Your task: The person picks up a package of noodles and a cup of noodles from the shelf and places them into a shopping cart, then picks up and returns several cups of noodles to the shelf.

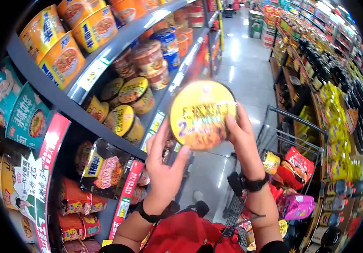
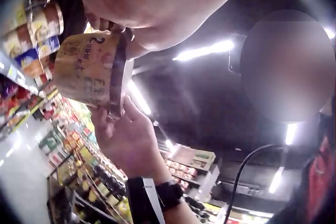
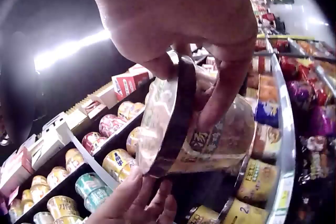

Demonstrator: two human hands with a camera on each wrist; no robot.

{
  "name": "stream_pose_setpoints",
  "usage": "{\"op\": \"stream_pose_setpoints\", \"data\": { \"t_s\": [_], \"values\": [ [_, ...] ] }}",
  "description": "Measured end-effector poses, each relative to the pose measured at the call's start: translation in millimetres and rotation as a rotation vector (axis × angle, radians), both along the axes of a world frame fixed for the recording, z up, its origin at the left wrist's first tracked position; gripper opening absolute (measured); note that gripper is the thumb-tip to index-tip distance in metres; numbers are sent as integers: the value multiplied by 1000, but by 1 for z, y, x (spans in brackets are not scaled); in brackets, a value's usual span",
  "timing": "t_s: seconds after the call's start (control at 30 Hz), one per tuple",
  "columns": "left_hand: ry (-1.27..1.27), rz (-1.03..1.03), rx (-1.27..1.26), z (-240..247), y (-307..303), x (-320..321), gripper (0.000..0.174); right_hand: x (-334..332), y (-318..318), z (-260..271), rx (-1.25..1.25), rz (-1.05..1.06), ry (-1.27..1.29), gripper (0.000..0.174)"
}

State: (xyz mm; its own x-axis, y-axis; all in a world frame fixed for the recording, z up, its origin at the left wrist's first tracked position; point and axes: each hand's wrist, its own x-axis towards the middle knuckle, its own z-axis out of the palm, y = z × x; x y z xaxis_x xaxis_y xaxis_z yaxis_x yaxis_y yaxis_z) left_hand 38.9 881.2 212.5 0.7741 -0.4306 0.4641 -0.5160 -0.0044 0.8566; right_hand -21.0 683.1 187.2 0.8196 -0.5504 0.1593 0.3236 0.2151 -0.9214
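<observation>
A round instant noodle bowl [image 1: 202,122] with a yellow lid is held up between both hands, lid facing the head camera. The right hand [image 1: 245,143] grips its right side, thumb on the lid and fingers round the wall. At the lower left edge the left hand [image 1: 164,168] supports it, thumb at the rim and fingers along the side. In the left wrist view the bowl [image 2: 89,71] lies tipped on its side, its printed wall showing. The dark rim of the bowl [image 3: 178,124] stands out in the right wrist view, right fingers bent over it.
Matching yellow-lidded bowls [image 1: 120,120] fill part of the shelf on the left, below orange noodle tubs [image 1: 65,59]. A wire shopping cart [image 1: 291,111] stands at the right, with a red packet [image 1: 295,166] and a purple packet [image 1: 295,206] in it. Bottles [image 1: 316,67] line the opposite shelf.
</observation>
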Motion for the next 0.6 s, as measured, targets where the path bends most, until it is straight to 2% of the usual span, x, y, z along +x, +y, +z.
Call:
{"op": "stream_pose_setpoints", "data": {
  "t_s": [0.07, 0.1, 0.17, 0.23, 0.3, 0.43, 0.47, 0.57, 0.6],
  "values": [
    [-71, 101, 47, 15, 5, 33, 75, 62, 1, 20, 51, 144, 57, 55],
    [-97, 76, -9, 15, 10, 52, 77, 93, 2, 26, -78, 179, -15, 54],
    [-130, 128, -28, 24, 17, 73, 76, 139, 18, 48, 30, 311, 6, 50],
    [-98, 156, -37, 34, 21, 86, 82, 184, 23, 58, -46, 429, 86, 46],
    [-61, 230, -94, 32, 22, 101, 84, 220, 34, 67, -35, 474, 71, 40],
    [-120, 433, -87, 19, 16, 120, 93, 268, 53, 93, -212, 612, 164, 36],
    [-169, 503, -74, 9, 15, 127, 98, 286, 59, 92, -276, 656, 196, 39],
    [-117, 672, -61, -10, 10, 142, 105, 313, 75, 89, -362, 778, 31, 41],
    [-91, 708, -84, -16, 8, 144, 107, 320, 79, 86, -401, 761, 131, 42]
  ]
}}
